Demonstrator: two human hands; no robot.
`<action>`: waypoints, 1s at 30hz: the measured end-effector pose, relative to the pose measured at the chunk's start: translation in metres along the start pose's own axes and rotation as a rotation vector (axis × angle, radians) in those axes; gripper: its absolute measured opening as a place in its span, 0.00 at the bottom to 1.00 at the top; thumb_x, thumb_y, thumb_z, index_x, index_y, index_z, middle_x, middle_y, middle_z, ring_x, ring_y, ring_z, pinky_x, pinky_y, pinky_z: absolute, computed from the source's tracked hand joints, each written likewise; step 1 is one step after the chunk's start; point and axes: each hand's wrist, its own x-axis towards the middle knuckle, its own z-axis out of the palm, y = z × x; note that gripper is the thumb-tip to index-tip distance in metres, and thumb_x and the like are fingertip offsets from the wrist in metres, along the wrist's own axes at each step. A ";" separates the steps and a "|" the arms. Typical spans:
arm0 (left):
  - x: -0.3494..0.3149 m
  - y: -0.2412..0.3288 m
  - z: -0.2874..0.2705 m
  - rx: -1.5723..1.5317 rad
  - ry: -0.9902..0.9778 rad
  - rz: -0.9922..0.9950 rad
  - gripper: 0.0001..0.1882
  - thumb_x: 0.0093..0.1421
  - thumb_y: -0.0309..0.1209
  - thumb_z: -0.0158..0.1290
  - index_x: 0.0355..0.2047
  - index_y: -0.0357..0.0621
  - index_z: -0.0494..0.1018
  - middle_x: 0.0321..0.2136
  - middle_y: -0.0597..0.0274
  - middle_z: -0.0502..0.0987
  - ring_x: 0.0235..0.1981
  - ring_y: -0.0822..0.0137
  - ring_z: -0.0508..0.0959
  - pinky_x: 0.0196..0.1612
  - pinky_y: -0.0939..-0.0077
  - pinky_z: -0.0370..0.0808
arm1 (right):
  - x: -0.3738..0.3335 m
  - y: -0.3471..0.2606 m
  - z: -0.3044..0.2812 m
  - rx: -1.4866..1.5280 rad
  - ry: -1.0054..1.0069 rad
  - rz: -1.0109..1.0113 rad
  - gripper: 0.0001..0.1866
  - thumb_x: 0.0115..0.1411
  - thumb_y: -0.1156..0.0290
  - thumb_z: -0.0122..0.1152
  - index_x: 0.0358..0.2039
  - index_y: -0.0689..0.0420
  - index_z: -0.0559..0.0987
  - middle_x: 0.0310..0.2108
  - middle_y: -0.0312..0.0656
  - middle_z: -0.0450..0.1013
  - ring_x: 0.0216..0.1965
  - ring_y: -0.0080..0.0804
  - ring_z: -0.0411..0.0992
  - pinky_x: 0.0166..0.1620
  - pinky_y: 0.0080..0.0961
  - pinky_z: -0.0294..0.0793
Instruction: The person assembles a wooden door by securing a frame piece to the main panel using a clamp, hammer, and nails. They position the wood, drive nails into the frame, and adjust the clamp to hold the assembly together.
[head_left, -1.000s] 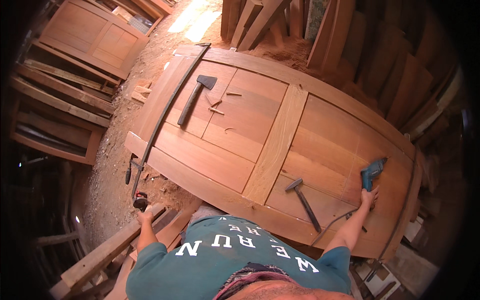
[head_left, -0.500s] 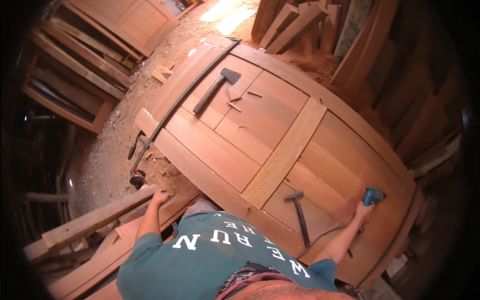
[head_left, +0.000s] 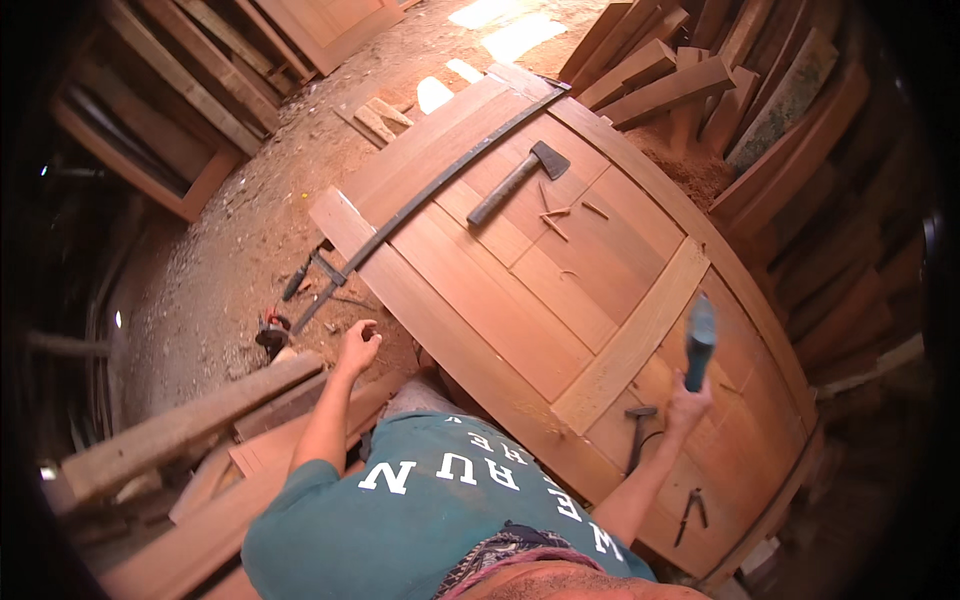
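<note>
A large panelled wooden door (head_left: 500, 320) lies flat in front of me. My right hand (head_left: 688, 402) grips a teal handheld power tool (head_left: 701, 338), raised over the door just right of its wide crosspiece (head_left: 640, 340). Motion blurs the tool, so its exact kind is unclear. My left hand (head_left: 361, 347) hangs off the door's near left edge, fingers loosely curled and apart, with nothing in it. Beside my right forearm lies a hammer (head_left: 638, 432), partly hidden by the arm. A pincer-like dark tool (head_left: 690, 515) rests on the door's right part.
A long bar clamp (head_left: 430, 190) crosses the door's left end; another dark bar (head_left: 765, 510) crosses the right end. A hatchet (head_left: 520, 183) and several wooden pegs (head_left: 555, 225) lie on the panels. Planks (head_left: 200, 420) are stacked at near left, timber offcuts (head_left: 670, 95) at far right.
My right hand has lifted the power tool and brought it left and farther from me, toward the crosspiece. My left hand has come off the plank stack and moved right. The view has shifted.
</note>
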 end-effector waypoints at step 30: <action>0.214 -0.179 -0.143 0.163 -0.091 -0.227 0.27 0.49 0.33 0.63 0.51 0.42 0.73 0.40 0.46 0.80 0.44 0.48 0.80 0.49 0.55 0.75 | -0.151 -0.063 0.258 -0.729 -0.494 -0.134 0.41 0.47 0.69 0.72 0.62 0.59 0.65 0.56 0.54 0.71 0.59 0.55 0.68 0.58 0.52 0.66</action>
